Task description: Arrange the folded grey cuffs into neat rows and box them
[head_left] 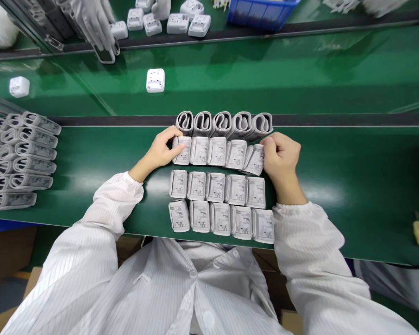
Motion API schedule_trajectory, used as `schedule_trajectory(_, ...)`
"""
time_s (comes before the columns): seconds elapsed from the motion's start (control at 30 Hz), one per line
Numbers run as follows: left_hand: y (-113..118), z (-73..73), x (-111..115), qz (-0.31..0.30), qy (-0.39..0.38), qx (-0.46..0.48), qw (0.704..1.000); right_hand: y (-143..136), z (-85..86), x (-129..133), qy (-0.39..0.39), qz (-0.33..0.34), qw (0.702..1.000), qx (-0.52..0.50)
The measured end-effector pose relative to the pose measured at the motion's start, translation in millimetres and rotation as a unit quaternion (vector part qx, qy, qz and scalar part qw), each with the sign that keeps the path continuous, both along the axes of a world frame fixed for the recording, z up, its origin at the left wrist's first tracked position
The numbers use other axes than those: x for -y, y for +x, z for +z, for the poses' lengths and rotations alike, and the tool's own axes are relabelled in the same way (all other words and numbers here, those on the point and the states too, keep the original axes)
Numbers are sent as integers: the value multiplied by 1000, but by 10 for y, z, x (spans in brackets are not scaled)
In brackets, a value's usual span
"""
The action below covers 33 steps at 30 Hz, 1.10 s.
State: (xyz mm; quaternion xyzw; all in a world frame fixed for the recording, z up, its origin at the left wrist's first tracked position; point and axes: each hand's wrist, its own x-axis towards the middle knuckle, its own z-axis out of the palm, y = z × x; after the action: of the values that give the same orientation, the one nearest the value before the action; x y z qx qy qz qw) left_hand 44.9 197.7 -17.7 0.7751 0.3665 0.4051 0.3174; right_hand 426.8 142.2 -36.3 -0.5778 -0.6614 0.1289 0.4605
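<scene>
Folded printed paper leaflets stand in rows on the green bench in front of me. My left hand (165, 148) is at the left end of the second row from the back, its thumb on the leftmost leaflet (183, 151) and its fingers curled behind. At the other end, my right hand (282, 151) is closed against the tilted rightmost leaflet (254, 159); its fingertips are partly hidden. Behind this row, several rolled leaflets (222, 124) show their coiled ends. Nearer to me lie two more rows, a middle row (215, 187) and a front row (219, 218).
Stacked rolled leaflets (35, 146) stand at the left. Two white adapter-like blocks, one left (19, 87) and one central (155, 80), lie on the green surface beyond. Farther back are more white blocks (178, 23), a blue bin (261, 13) and another person's grey-gloved hand (94, 23).
</scene>
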Motion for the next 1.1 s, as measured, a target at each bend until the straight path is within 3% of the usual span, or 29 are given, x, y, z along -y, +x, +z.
schedule_trajectory(0.2,21,43,6,15,-1,-6,1000,-9,1,5,13,5,1000,14)
schedule_trajectory(0.6,3,15,-30,-19,68,51,996,-12,6,-4,-2,-5,999,49)
schedule_trajectory(0.67,-1,-12,-22,-14,90,53,994,10,22,18,28,-12,998,59)
schedule_trajectory(0.73,-11,-43,3,-10,122,42,992,11,96,54,116,-14,990,80)
schedule_trajectory(0.8,-25,-68,37,-21,148,16,989,-57,241,102,204,11,971,124)
schedule_trajectory(0.87,-38,-79,64,-48,164,-13,985,-225,434,152,227,68,954,186)
schedule_trajectory(1.0,-56,-37,62,-103,213,-50,970,-722,740,185,146,204,915,316)
schedule_trajectory(1.1,-85,21,71,-115,250,-85,958,-941,781,115,89,257,890,365)
